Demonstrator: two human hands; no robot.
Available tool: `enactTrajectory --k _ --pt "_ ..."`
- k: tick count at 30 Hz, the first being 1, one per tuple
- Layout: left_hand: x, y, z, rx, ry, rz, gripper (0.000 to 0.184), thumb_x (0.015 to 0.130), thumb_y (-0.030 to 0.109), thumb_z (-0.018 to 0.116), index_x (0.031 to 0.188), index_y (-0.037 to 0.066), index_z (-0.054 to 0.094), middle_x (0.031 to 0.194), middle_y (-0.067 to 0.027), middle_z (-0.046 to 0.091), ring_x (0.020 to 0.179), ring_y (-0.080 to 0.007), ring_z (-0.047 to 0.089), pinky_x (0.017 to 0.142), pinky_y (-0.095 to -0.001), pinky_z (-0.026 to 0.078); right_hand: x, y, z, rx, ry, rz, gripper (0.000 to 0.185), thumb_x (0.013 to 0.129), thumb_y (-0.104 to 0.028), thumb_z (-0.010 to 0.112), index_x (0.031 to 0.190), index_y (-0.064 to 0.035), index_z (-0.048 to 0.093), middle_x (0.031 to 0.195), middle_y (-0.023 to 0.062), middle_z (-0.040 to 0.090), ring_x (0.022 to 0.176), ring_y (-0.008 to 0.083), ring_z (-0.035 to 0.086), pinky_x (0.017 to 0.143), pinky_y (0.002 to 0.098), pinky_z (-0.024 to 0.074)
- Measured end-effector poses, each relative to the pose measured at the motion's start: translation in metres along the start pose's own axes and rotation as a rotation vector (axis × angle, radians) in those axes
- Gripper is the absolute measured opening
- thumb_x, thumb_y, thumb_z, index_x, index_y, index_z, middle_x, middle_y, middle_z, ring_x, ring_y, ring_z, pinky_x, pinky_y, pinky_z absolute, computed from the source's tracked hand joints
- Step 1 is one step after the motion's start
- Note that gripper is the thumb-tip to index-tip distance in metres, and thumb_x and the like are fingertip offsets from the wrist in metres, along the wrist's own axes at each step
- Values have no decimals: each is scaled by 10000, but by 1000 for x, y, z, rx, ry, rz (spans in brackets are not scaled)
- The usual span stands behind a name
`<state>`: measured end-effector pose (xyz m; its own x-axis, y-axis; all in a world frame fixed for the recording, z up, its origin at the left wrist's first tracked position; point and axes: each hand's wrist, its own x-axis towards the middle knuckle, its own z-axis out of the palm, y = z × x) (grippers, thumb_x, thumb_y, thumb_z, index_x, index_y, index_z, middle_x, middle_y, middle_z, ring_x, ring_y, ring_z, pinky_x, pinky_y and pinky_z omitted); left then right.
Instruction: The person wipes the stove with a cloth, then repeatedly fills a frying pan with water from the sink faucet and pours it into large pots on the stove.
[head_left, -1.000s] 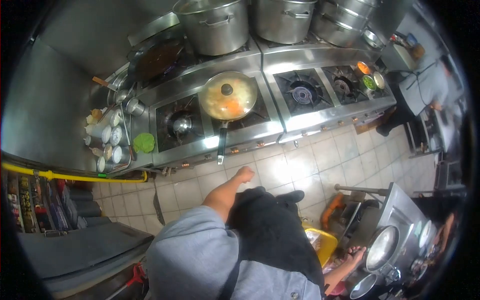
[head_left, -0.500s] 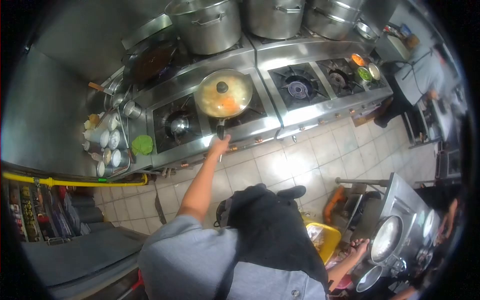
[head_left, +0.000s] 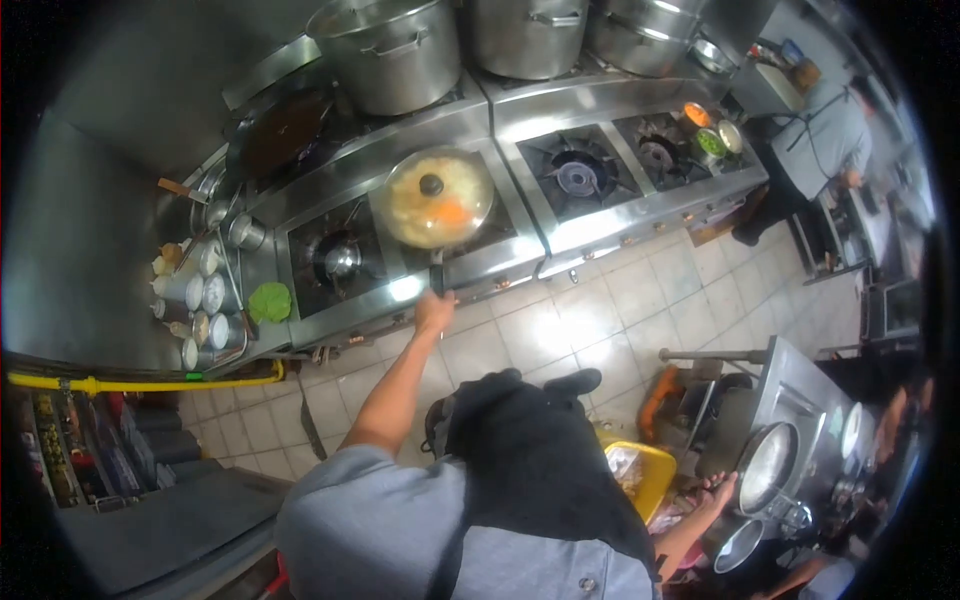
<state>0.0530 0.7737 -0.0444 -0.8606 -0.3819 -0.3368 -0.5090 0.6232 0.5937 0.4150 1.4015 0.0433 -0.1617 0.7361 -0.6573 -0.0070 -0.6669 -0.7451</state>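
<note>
My left hand (head_left: 434,312) is closed around the handle of a frying pan (head_left: 393,207) over the left range. A glass lid (head_left: 440,180) with a black knob covers the pan; pale and orange food shows through it. Far to the right, my right hand (head_left: 716,492) has its fingers curled at the near side of a second pan (head_left: 768,465), seemingly on its handle. That pan looks whitish inside and is at the steel counter (head_left: 795,395). A metal bowl (head_left: 740,545) lies close below this hand.
Large stockpots (head_left: 395,65) line the back of the range. Sauce containers (head_left: 200,295) and a green leaf (head_left: 270,302) are at left. Small bowls (head_left: 710,143) stand on the right range. A yellow bin (head_left: 655,480) is beside me. A co-worker (head_left: 825,140) stands at far right.
The view has shifted a little. My left hand and the lidded pan have come slightly nearer to me over the burner. My right hand stays by the second pan.
</note>
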Motion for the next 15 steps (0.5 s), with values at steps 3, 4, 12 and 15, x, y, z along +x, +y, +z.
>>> enactTrajectory --k 3,4,12,15 --pt "10 6 11 -57 40 -77 417 817 302 648 973 -83 602 897 -284 649 890 -407 641 814 -446 495 14 -2 -15 -75 33 -29 462 971 -511 400 728 -119 436 565 20 416 448 153 395 351 266 330" --pt "11 10 10 -64 42 -61 417 817 302 648 973 -83 602 897 -284 649 890 -407 641 814 -446 495 16 -3 -9 -56 53 -59 460 971 -512 402 733 -120 438 570 22 420 448 154 395 350 267 331" --pt "21 -2 17 -96 -26 -147 515 832 381 631 1061 -77 576 1019 -280 631 983 -434 602 872 -465 462 53 -1 -11 -181 20 -46 344 959 -449 468 1012 -110 448 903 70 488 773 188 484 574 296 396" --pt "8 20 -6 -76 -189 -132 535 856 446 599 1053 -50 635 961 -211 673 884 -331 645 804 -445 479 18 20 -42 -154 -54 -196 607 937 -379 526 1451 -144 306 1418 136 413 1214 292 460 967 412 432"
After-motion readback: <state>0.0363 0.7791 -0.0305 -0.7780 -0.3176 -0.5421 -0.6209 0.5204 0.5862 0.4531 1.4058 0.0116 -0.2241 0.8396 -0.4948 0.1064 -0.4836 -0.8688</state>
